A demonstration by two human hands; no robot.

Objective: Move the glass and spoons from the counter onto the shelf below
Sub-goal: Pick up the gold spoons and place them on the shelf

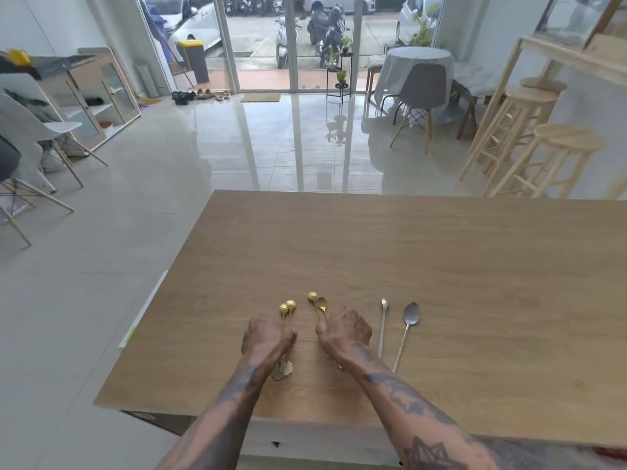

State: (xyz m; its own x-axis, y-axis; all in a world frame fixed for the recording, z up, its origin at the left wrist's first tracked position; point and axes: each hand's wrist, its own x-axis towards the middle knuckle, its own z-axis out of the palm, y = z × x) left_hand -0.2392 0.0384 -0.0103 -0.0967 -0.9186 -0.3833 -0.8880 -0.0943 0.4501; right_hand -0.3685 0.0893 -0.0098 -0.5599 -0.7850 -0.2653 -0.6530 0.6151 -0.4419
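Note:
Two pairs of small gold spoons lie on the wooden counter (pixel 441 266) near its front edge. My left hand (pixel 266 335) is closed around the handles of the left gold pair (pixel 287 308). My right hand (pixel 344 332) curls over the handles of the right gold pair (pixel 317 301). To the right lie a thin silver spoon (pixel 382 325) and a larger silver spoon (pixel 407 329), both untouched. No glass is in view. The shelf below the counter is hidden.
The counter's left edge drops to a tiled floor. White chairs stand at the far left, wooden stools (pixel 543 154) at the far right. A round covered table (pixel 419 67) and glass doors are at the back.

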